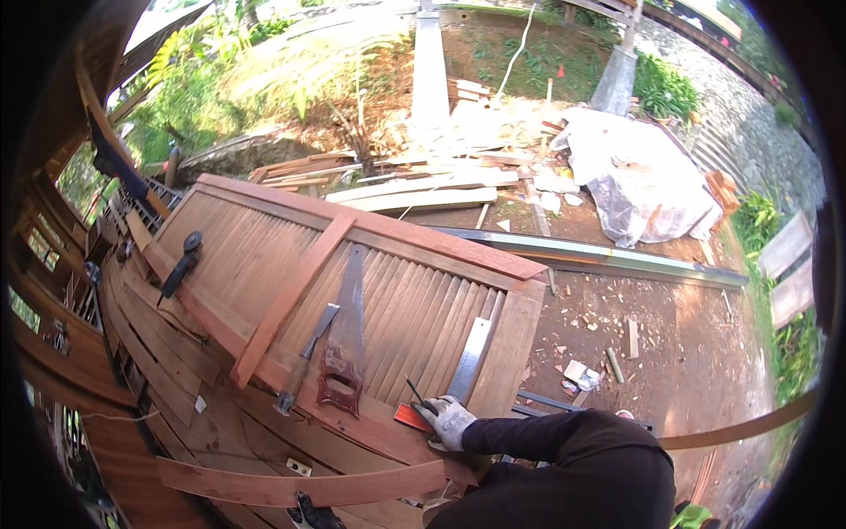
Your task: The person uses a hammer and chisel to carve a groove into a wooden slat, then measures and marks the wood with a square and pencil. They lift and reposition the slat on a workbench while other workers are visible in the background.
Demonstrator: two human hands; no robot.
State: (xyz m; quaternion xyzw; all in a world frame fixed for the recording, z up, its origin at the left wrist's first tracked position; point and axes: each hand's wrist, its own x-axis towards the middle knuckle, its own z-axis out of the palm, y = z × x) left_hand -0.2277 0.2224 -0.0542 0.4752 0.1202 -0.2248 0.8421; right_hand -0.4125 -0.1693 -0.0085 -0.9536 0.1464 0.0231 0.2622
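A louvered wooden shutter panel (401, 238) lies in front of me. My right hand (449, 423), in a whitish work glove, is closed round a thin dark pencil (412, 388) at the panel's near right corner. Beside its fingers is the orange stock of a try square (468, 357), whose metal blade lies over the slats. At the lower edge my left hand (315, 515), in a dark and white glove, grips a slightly curved reddish wooden strip (238, 483); part of that hand is cut off. A handsaw (344, 339) and a chisel (307, 353) rest on the panel, left of the square.
An angle grinder (182, 266) sits at the panel's far left. Planks (167, 370) form the surface on the near left. Beyond the panel are stacked boards (423, 189), a long metal beam (608, 253) and a plastic-covered pile (639, 172). Wood scraps litter the ground.
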